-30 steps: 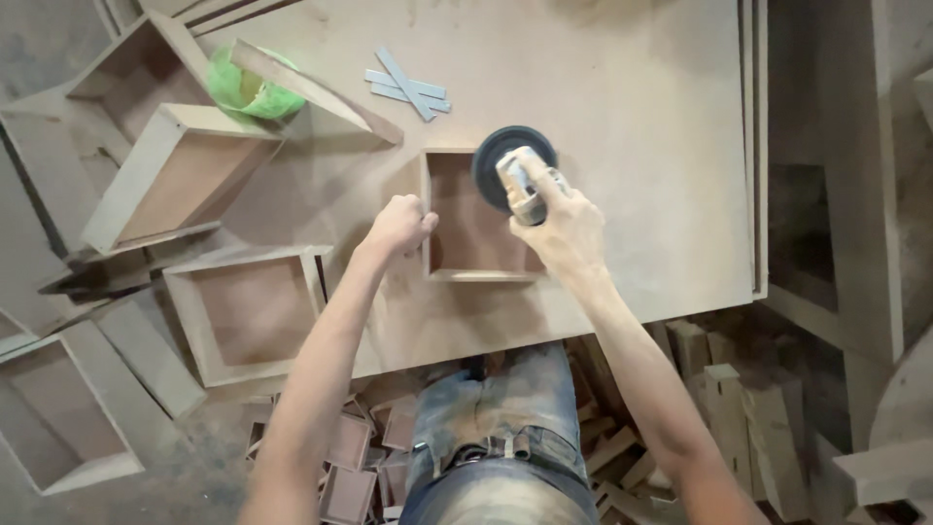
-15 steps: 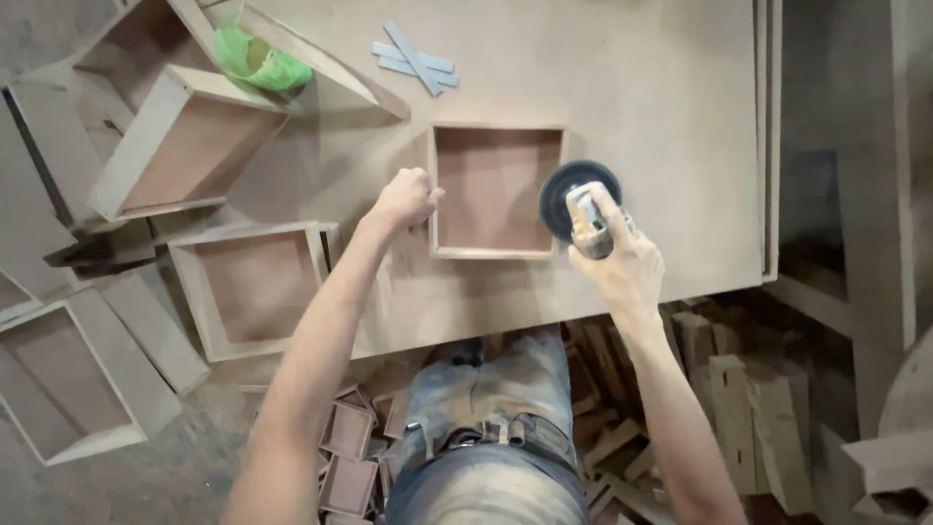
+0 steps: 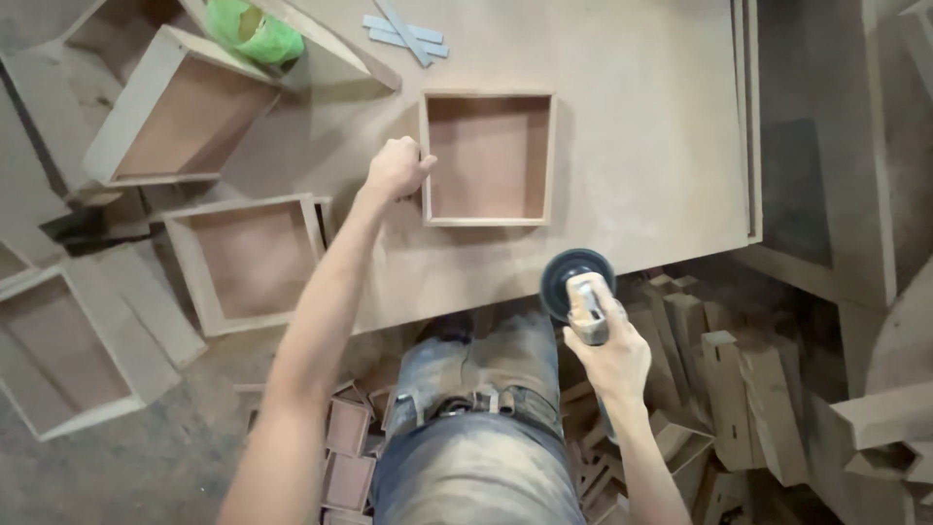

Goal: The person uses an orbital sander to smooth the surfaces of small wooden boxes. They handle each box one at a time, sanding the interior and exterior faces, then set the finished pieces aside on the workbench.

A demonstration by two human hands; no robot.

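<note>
— Item one: what is being held, and by which hand?

— Sander (image 3: 575, 288), round-padded, is being gripped by the right hand (image 3: 610, 352), fingers closed around its body; it is being carried off the workbench (image 3: 641, 146) edge, at five o'clock from the square wooden box (image 3: 489, 158).

— Item two: the left hand?

— Left hand (image 3: 397, 168) is being pressed, curled, against the box's left wall at nine o'clock; whether the wall is being clasped cannot be told.

— Item three: surroundings?

— Further open boxes (image 3: 248, 258) are being kept at nine o'clock, a green bundle (image 3: 255, 29) at eleven, grey strips (image 3: 406, 33) at twelve, wood offcuts (image 3: 739, 369) at four.
</note>
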